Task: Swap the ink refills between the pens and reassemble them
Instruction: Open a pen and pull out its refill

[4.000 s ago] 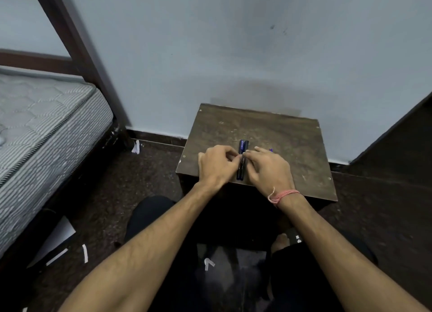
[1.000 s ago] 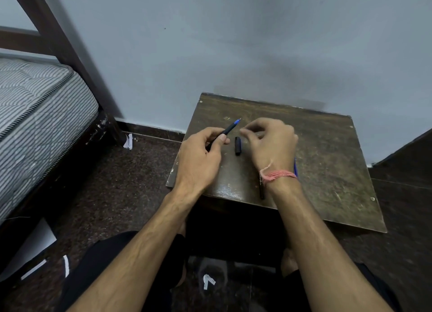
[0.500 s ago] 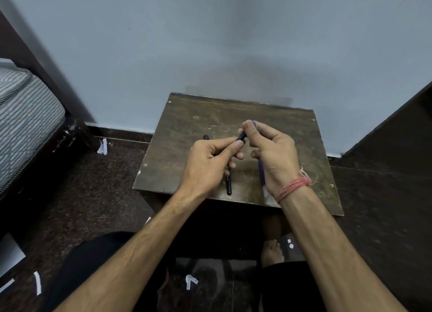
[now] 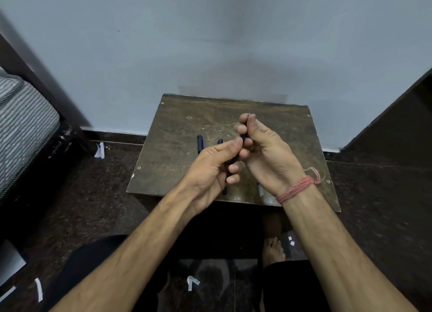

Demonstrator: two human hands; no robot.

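I hold a dark pen (image 4: 242, 140) up above the middle of the table (image 4: 177, 153), both hands closed on it. My right hand (image 4: 264, 153) wraps the upper part, its fingers (image 4: 251, 122) curled tight round the barrel, and a thin pale tip pokes out above them. My left hand (image 4: 210, 171) pinches the lower part between thumb and forefinger, the other fingers folded beneath; most of the barrel is hidden between the two hands, so I cannot tell whether it is still in one piece.

On the table lie other pen parts. A dark blue cap (image 4: 200, 143) lies toward the far left of centre, well clear of my hands, and a second blue piece (image 4: 219, 141) lies just beside my left thumb. Near the near edge a dark barrel end (image 4: 225, 191) shows below my left hand, and a pale slim piece (image 4: 260, 190) shows below my right wrist, which wears a red thread band (image 4: 299, 188). Both are mostly covered, so I cannot tell what they are.
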